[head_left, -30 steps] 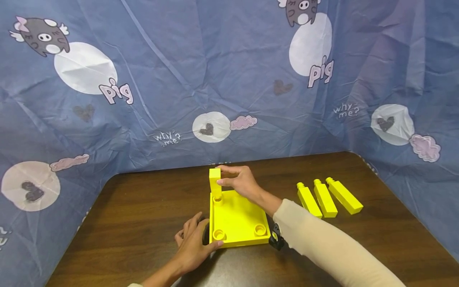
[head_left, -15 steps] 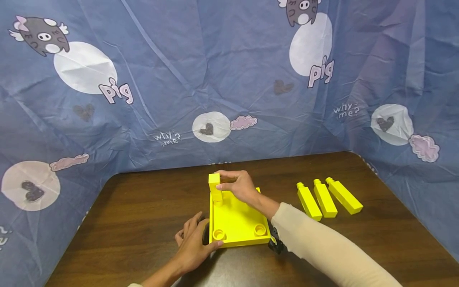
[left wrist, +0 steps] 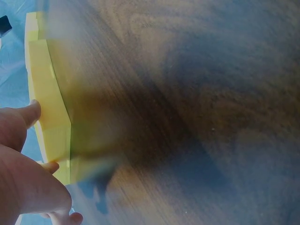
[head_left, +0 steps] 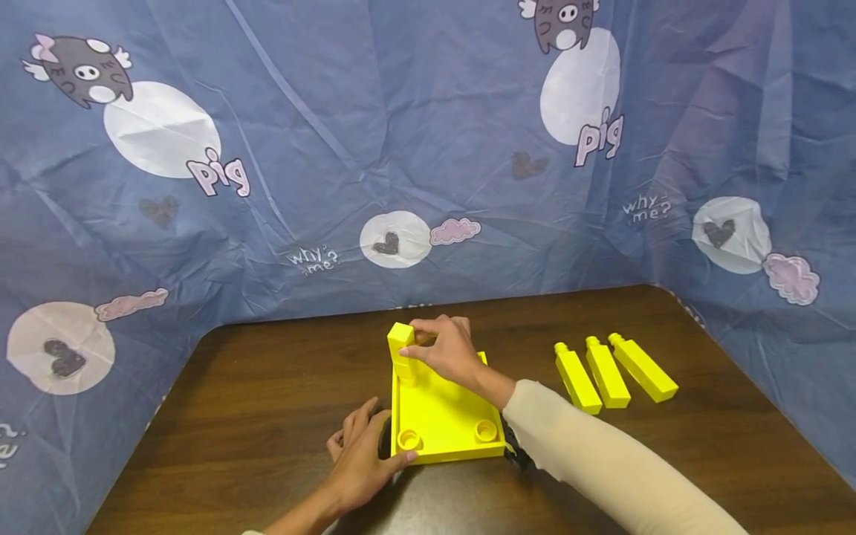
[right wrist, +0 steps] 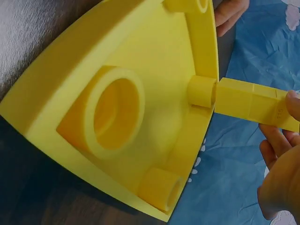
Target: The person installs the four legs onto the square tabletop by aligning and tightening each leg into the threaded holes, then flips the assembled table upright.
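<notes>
A small yellow square tabletop (head_left: 444, 409) lies underside up on the dark table, with a raised rim and round corner sockets (right wrist: 117, 112). At its far left corner a yellow table leg (head_left: 401, 343) stands upright, its lower end in the socket there. My right hand (head_left: 449, 351) pinches the leg's upper part between thumb and fingers; the right wrist view shows the leg (right wrist: 248, 96) meeting the socket. My left hand (head_left: 364, 461) holds the tabletop's near left corner, thumb on the rim. In the left wrist view, the thumb and a fingertip touch the tabletop's yellow side (left wrist: 49, 93).
Several things bound the space: three more yellow legs (head_left: 607, 371) with threaded necks lie side by side on the right of the wooden table (head_left: 267, 394). A blue printed cloth (head_left: 301, 148) hangs behind and along both sides.
The leg has gone down into the far left socket and turned about its length, its square top now set at an angle. My right hand came down with it; the left stays put.
</notes>
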`<state>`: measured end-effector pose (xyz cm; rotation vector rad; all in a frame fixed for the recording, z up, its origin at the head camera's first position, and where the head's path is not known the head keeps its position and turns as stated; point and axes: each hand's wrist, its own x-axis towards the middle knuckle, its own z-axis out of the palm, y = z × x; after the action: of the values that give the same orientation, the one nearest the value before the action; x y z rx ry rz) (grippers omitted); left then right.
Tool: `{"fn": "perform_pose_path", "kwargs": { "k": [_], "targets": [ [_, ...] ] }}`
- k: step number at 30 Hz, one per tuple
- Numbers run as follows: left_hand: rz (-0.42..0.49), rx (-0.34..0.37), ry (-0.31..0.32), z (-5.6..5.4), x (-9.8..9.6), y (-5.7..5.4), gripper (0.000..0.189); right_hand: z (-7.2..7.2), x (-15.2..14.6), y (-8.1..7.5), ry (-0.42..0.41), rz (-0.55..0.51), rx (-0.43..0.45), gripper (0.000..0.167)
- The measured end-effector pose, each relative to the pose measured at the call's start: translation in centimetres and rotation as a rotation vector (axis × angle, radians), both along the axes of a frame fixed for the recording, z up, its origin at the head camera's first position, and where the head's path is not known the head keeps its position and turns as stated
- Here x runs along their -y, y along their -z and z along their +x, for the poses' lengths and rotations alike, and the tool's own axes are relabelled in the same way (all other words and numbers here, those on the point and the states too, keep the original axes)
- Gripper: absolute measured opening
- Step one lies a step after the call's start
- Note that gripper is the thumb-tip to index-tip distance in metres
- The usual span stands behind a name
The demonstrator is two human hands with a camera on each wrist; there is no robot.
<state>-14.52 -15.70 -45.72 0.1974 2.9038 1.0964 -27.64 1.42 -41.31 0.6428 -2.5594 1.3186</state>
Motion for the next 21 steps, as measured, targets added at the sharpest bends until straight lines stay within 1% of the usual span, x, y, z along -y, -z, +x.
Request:
{"fn": "perform_pose_path", "kwargs": {
  "k": [4,7,9,13,16,18,21],
  "targets": [
    [-0.003,0.002,-0.001,0.0,0.0,0.0,0.062,0.0,0.2,0.1,0.016,0.074,-0.133,0.044],
    [-0.008,0.003,-0.005,0.0,0.0,0.1,0.063,0.1,0.4,0.2,0.018,0.107,-0.173,0.042],
    [-0.010,0.005,-0.007,0.0,0.0,0.0,0.064,0.2,0.5,0.1,0.007,0.128,-0.163,0.046],
    [-0.013,0.006,-0.007,0.0,0.0,0.0,0.065,0.2,0.4,-0.2,-0.049,0.226,-0.130,0.059],
    [-0.015,0.004,-0.004,0.0,0.0,0.0,0.065,0.1,0.3,-0.5,-0.114,0.310,-0.123,0.060],
    [-0.014,0.002,-0.001,0.0,0.0,0.1,0.065,0.1,0.2,-0.7,-0.160,0.322,-0.110,0.056],
    [-0.007,0.000,0.004,0.0,0.0,0.1,0.064,-0.1,0.0,-0.9,-0.208,0.272,-0.063,0.051]
  ]
}}
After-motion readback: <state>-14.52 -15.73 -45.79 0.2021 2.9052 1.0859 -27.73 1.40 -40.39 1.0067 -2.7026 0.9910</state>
